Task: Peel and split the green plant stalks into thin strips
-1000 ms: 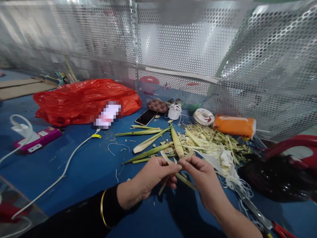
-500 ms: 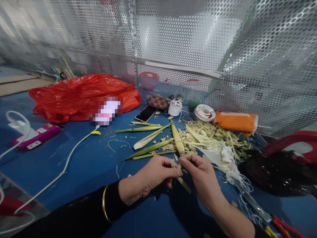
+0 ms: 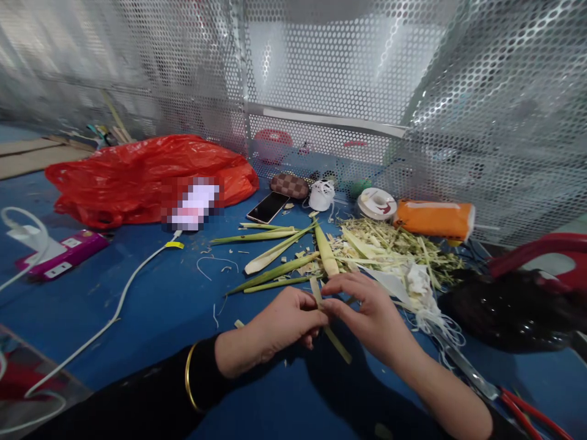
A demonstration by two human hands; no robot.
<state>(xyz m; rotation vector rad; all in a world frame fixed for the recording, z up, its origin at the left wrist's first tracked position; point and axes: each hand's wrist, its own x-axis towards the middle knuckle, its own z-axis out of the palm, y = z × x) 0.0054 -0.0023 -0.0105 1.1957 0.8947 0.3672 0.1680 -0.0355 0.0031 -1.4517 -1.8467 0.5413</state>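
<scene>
My left hand [image 3: 279, 321] and my right hand [image 3: 367, 311] meet over the blue table [image 3: 160, 305], both pinching one pale green leaf strip [image 3: 328, 324] that runs between the fingertips and trails down toward me. A gold bangle [image 3: 189, 379] sits on my left wrist above a black sleeve. Just beyond the hands lie several long green leaf blades [image 3: 270, 253] and a pile of pale shredded leaf scraps [image 3: 389, 250].
A red plastic bag [image 3: 147, 174] lies at back left, a phone [image 3: 267, 208] and a white tape roll [image 3: 376, 203] near the perforated metal screen [image 3: 321, 91]. An orange packet [image 3: 433, 219], a dark bag [image 3: 509, 311], red-handled pliers [image 3: 518, 409], a pink power strip [image 3: 62, 256] with a white cable [image 3: 114, 311] lie around.
Both hands have shifted slightly away from me and closer together on the strip; the right hand's fingers now lie lower over it. The camera tilted a little.
</scene>
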